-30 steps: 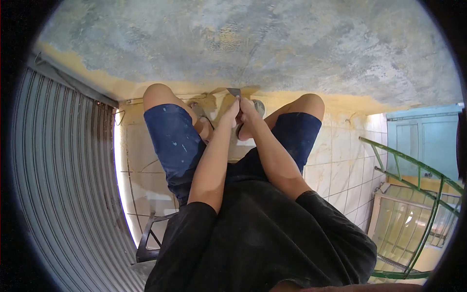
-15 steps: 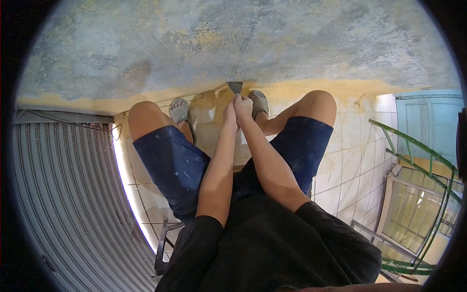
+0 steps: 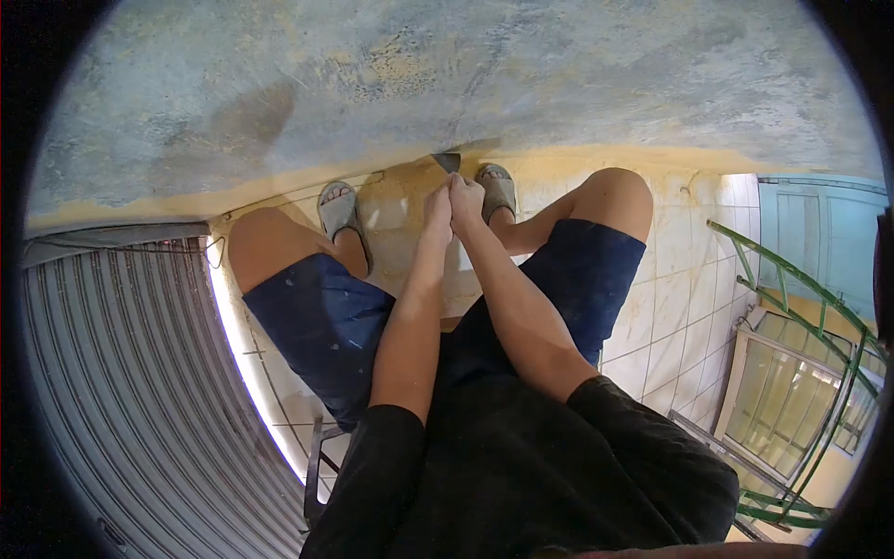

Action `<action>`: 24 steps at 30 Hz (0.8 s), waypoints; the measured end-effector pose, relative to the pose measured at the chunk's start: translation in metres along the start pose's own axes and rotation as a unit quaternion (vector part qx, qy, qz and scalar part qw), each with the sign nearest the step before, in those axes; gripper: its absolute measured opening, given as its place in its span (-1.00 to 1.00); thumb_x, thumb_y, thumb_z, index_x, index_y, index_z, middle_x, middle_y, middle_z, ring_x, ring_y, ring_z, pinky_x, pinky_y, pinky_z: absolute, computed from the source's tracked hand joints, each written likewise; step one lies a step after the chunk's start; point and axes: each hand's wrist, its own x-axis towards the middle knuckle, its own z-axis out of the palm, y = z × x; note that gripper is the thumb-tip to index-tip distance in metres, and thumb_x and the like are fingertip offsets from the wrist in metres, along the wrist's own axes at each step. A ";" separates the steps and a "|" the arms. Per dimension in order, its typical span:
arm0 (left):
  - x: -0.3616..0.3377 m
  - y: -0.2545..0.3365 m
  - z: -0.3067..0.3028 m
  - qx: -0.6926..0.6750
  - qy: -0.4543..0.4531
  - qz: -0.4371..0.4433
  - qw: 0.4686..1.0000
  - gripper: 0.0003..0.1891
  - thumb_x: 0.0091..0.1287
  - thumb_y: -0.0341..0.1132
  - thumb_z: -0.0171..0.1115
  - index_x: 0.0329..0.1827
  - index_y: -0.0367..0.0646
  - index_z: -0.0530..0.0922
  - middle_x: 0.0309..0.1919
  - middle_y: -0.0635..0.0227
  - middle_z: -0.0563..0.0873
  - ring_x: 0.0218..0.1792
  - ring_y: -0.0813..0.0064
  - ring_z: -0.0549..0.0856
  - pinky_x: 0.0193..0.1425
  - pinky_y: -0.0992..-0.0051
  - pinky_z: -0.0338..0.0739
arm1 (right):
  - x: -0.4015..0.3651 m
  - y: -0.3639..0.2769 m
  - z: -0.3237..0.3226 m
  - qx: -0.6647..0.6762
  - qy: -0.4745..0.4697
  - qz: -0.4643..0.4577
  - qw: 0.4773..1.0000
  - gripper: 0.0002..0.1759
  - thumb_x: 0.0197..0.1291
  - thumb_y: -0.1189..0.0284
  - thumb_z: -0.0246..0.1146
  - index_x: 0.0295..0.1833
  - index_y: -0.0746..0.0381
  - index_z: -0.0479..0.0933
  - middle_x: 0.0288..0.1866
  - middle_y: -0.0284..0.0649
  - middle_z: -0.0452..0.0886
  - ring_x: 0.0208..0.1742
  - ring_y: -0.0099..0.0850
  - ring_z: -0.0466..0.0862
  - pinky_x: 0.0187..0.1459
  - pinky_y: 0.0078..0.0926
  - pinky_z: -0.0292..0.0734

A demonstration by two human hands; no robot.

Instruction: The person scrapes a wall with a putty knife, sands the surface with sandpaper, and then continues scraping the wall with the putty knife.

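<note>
Both of my hands are clasped together between my knees. My left hand (image 3: 437, 211) and my right hand (image 3: 467, 199) close around the handle of a putty knife. The handle itself is hidden by the fingers. The dark, flared blade (image 3: 449, 162) points away from me and its wide edge is at the lower part of the mottled grey-yellow wall (image 3: 391, 84). Whether the blade touches the wall cannot be made out.
Tiled floor (image 3: 666, 326) lies under my sandalled feet (image 3: 343, 207). A grey corrugated shutter (image 3: 130, 373) stands at the left. On the right are a green metal frame (image 3: 782, 265), a light blue door (image 3: 819, 233) and a framed glass panel (image 3: 782, 401).
The blade has tilted and shifted slightly left, with the clasped hands moving a little the same way. My left knee has swung outward, and the view has shifted slightly.
</note>
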 end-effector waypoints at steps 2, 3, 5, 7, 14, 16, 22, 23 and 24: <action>-0.023 -0.001 0.002 -0.015 0.000 0.010 1.000 -0.62 0.39 -0.11 0.15 0.00 -0.28 0.65 -0.13 0.25 0.72 -0.16 0.43 0.69 -0.12 0.43 0.57 | -0.024 -0.023 -0.003 0.032 0.003 -0.006 0.999 -0.68 0.33 0.37 0.11 -0.37 0.39 0.57 -0.49 -0.33 0.52 -0.45 -0.55 0.43 -0.39 -0.44 0.37; -0.030 0.006 0.006 -0.030 -0.002 0.030 0.999 -0.61 0.38 -0.10 0.16 -0.03 -0.28 0.66 -0.16 0.24 0.72 -0.18 0.43 0.69 -0.14 0.42 0.57 | -0.030 -0.034 -0.001 0.033 0.002 -0.008 0.999 -0.68 0.33 0.37 0.11 -0.37 0.39 0.57 -0.49 -0.33 0.52 -0.45 -0.55 0.43 -0.39 -0.44 0.37; -0.033 0.010 0.008 -0.042 -0.005 0.043 0.998 -0.62 0.39 -0.08 0.14 -0.03 -0.23 0.65 -0.15 0.27 0.71 -0.16 0.46 0.67 -0.11 0.43 0.55 | -0.043 -0.042 -0.002 0.041 0.027 -0.061 0.997 -0.68 0.33 0.36 0.13 -0.44 0.33 0.52 -0.54 -0.38 0.43 -0.45 -0.57 0.38 -0.40 -0.47 0.33; -0.035 0.014 0.008 -0.055 -0.007 0.049 0.997 -0.63 0.39 -0.06 0.12 -0.04 -0.18 0.64 -0.13 0.29 0.69 -0.14 0.49 0.64 -0.07 0.44 0.52 | -0.026 -0.032 0.003 0.070 0.007 -0.029 0.997 -0.70 0.29 0.40 0.12 -0.42 0.39 0.53 -0.53 -0.36 0.45 -0.44 -0.57 0.36 -0.38 -0.46 0.33; -0.027 0.007 0.002 -0.060 0.000 0.072 0.996 -0.62 0.40 -0.09 0.12 -0.08 -0.29 0.64 -0.25 0.25 0.70 -0.27 0.48 0.66 -0.23 0.43 0.54 | -0.044 -0.036 0.008 0.042 0.047 -0.047 0.997 -0.65 0.27 0.35 0.12 -0.30 0.48 0.58 -0.40 -0.11 0.65 -0.34 -0.43 0.57 -0.23 -0.40 0.46; -0.029 0.004 -0.002 -0.079 0.006 0.083 0.993 -0.62 0.41 -0.09 0.12 -0.11 -0.29 0.64 -0.29 0.27 0.69 -0.30 0.48 0.65 -0.25 0.42 0.54 | -0.037 -0.039 0.005 -0.029 0.033 -0.034 0.998 -0.64 0.25 0.32 0.12 -0.27 0.47 0.60 -0.35 0.02 0.66 -0.29 -0.27 0.64 -0.17 -0.32 0.49; -0.015 -0.017 -0.023 -0.102 -0.018 -0.003 0.995 -0.62 0.41 -0.01 0.10 0.01 -0.14 0.61 -0.14 0.36 0.69 -0.17 0.47 0.66 -0.13 0.47 0.55 | -0.055 -0.064 -0.008 -0.389 0.001 -0.136 0.911 -0.69 0.20 0.29 0.13 -0.25 0.31 0.65 -0.34 0.19 0.64 -0.22 0.09 0.67 -0.14 -0.05 0.55; -0.031 -0.011 -0.019 -0.152 0.004 -0.009 0.988 -0.65 0.42 -0.03 0.07 -0.10 -0.13 0.62 -0.23 0.34 0.70 -0.25 0.45 0.67 -0.22 0.44 0.55 | -0.060 -0.067 -0.009 -0.412 -0.036 -0.139 0.900 -0.69 0.19 0.28 0.11 -0.25 0.29 0.64 -0.32 0.23 0.62 -0.19 0.17 0.64 -0.13 0.03 0.54; -0.042 -0.005 -0.015 -0.202 0.027 -0.016 0.979 -0.67 0.42 -0.04 0.05 -0.21 -0.12 0.62 -0.31 0.32 0.71 -0.33 0.42 0.68 -0.32 0.40 0.54 | -0.059 -0.062 -0.009 -0.414 -0.036 -0.142 0.899 -0.69 0.19 0.28 0.11 -0.25 0.29 0.64 -0.32 0.23 0.62 -0.19 0.17 0.64 -0.13 0.03 0.54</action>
